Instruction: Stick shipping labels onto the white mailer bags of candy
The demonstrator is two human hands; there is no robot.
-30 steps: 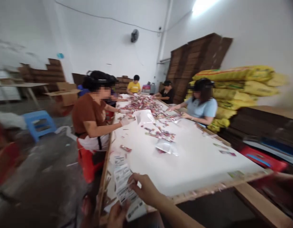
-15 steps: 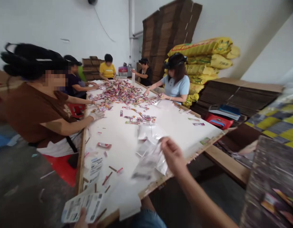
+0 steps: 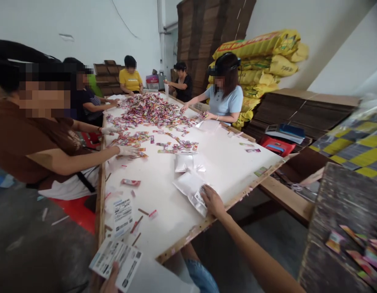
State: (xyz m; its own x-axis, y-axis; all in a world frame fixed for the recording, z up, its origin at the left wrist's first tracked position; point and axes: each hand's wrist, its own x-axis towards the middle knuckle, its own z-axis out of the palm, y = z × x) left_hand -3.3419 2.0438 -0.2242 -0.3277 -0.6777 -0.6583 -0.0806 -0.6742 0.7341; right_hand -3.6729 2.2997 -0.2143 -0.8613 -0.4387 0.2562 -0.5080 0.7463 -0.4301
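Observation:
My left hand (image 3: pixel 110 280), low in the view, is closed on a white printed label sheet (image 3: pixel 117 260) with barcodes, thumb on top. A similar label (image 3: pixel 123 215) lies flat on the table just beyond it. Near the table's right edge, my right hand (image 3: pixel 213 200) has its fingers curled over the end of a filled white plastic bag (image 3: pixel 188 184) that bears a black printed mark. The fingertips are partly hidden against the bag. Behind it, touching or nearly so, lies a second filled white bag (image 3: pixel 184 162).
A large heap of small colourful packets (image 3: pixel 152 110) covers the far half of the white table (image 3: pixel 225 162). Several people sit around it; one gloved hand (image 3: pixel 127 150) reaches into packets at the left. A dark board (image 3: pixel 329 211) with packets stands at the right.
The crumpled clear bag my right hand pinched in the air is now a filled bag lying on the table under that hand. My left hand and its label have shifted slightly right.

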